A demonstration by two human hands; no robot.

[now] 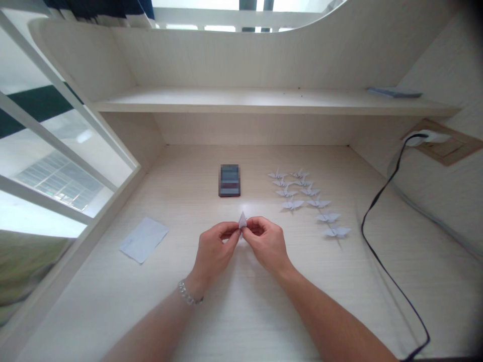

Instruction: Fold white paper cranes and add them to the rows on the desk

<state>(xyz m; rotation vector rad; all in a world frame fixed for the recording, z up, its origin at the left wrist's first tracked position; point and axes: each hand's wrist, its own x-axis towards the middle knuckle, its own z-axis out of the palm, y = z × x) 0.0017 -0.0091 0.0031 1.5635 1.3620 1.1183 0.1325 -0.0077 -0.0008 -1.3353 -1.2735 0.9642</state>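
A small folded piece of pale paper [242,219] is pinched between both my hands above the middle of the desk, its pointed tip sticking up. My left hand [215,249], with a bracelet at the wrist, grips it from the left with thumb and fingers closed. From the right my right hand [266,241] holds it in the same pinch. Several finished paper cranes [302,196] lie in two rows on the desk to the right of my hands.
A dark phone [229,180] lies behind my hands. A flat sheet of paper [144,239] rests at the left. A black cable [381,251] runs from a wall socket [428,137] along the right side. On the shelf [264,103] above lies a thin booklet [394,92].
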